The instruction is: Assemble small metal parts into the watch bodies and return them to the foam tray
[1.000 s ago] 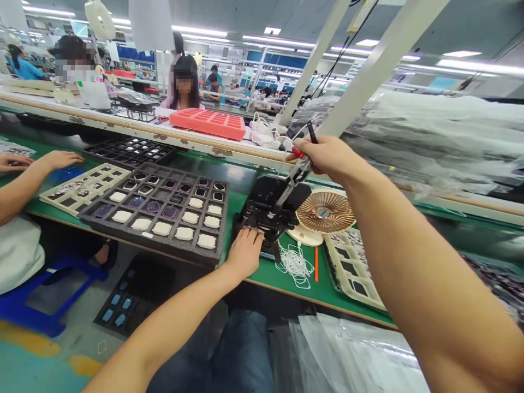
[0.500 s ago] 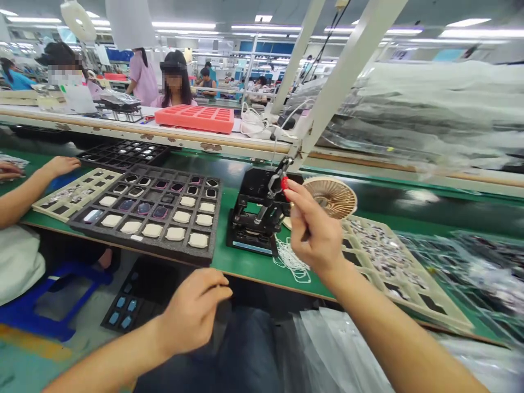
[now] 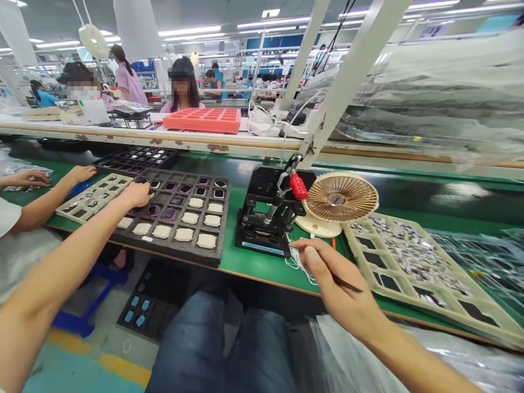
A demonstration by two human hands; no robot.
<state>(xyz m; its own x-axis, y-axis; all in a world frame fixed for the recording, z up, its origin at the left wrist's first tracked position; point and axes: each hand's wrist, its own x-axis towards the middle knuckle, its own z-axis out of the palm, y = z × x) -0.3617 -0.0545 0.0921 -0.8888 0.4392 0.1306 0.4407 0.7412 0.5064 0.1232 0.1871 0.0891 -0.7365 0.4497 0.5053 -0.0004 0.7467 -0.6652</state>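
My left hand [image 3: 138, 195] reaches into the grey foam tray [image 3: 219, 248], fingers bent together over a compartment at its upper left; what they pinch is hidden. Cream and dark-rimmed watch-shaped pieces fill many compartments, among them a cream piece [image 3: 207, 240]. Between the thumb and fingers of my right hand [image 3: 338, 275] is a thin dark tool that looks like tweezers [image 3: 347, 285]. Its front end points toward the base of a black toggle-clamp press [image 3: 266, 213]. The press stands upright between tray and hand, its red handle [image 3: 298, 186] untouched and slanting down to the right.
Behind my right hand stands a cream round fan [image 3: 336, 200], with white cord [image 3: 301, 262] near its foot. A beige tray [image 3: 364, 256] of small parts lies right. At left, a co-worker's hands [image 3: 81, 173] rest near another beige tray [image 3: 65, 210]. A white slanted post [image 3: 347, 71] rises behind.
My right hand has let go of the press's red handle and come down to the right of its base. My left hand has gone from the table's front edge up-left into the foam tray.
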